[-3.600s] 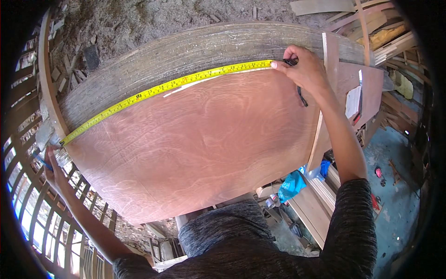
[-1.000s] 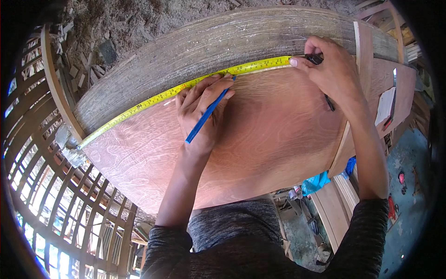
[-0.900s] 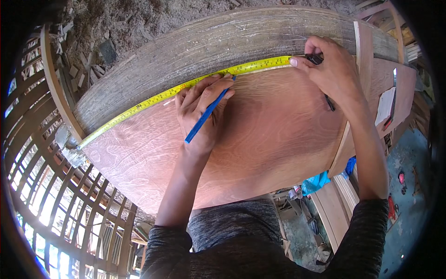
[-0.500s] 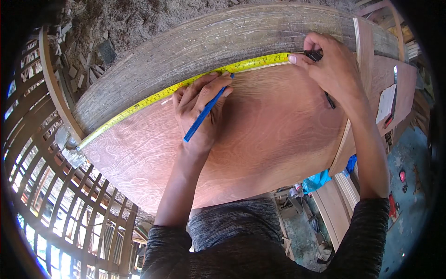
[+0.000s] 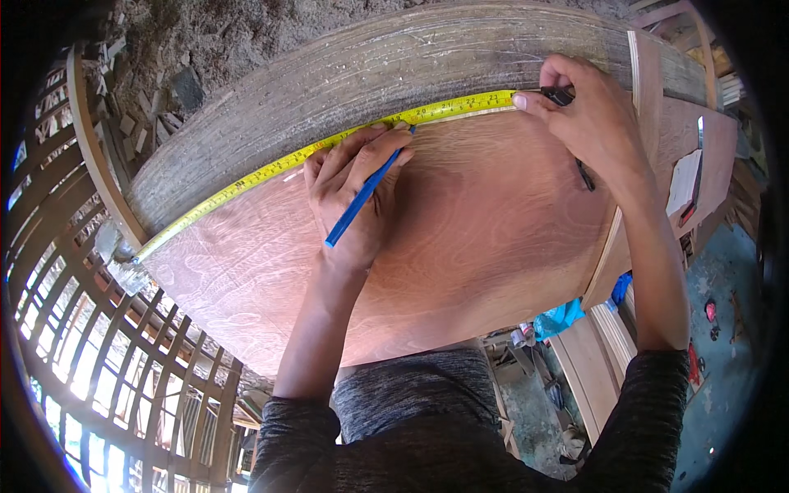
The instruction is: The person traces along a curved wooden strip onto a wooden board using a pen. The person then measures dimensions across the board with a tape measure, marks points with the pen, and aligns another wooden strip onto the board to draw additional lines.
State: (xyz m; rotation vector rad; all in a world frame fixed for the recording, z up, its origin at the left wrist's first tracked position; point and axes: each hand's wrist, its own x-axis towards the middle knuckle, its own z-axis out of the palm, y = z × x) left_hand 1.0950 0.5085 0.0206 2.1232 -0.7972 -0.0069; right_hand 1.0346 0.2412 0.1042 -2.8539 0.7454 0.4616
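A yellow tape measure (image 5: 271, 170) is stretched along the far edge of a reddish-brown plywood sheet (image 5: 485, 222). Between the fingers of my left hand (image 5: 353, 185) is a blue pencil (image 5: 357, 204), its tip at the tape's lower edge. The same hand rests on the sheet against the tape. At the tape's right end, my right hand (image 5: 588, 115) is closed around the dark tape case, mostly hidden by the fingers, with the thumb by the blade. A small dark object (image 5: 585, 176) shows beside my right wrist; its kind is unclear.
A weathered wooden plank (image 5: 411, 62) runs beyond the sheet. On the right, a wooden strip (image 5: 645, 74) crosses it, and a white paper (image 5: 684, 181) lies on another panel. Slatted lattice (image 5: 123, 361) stands at left. Boards (image 5: 588, 370) and a blue-green bag (image 5: 559, 319) are below.
Almost nothing differs. Both hands keep their places on the tape and pencil, with only a very slight shift in view.
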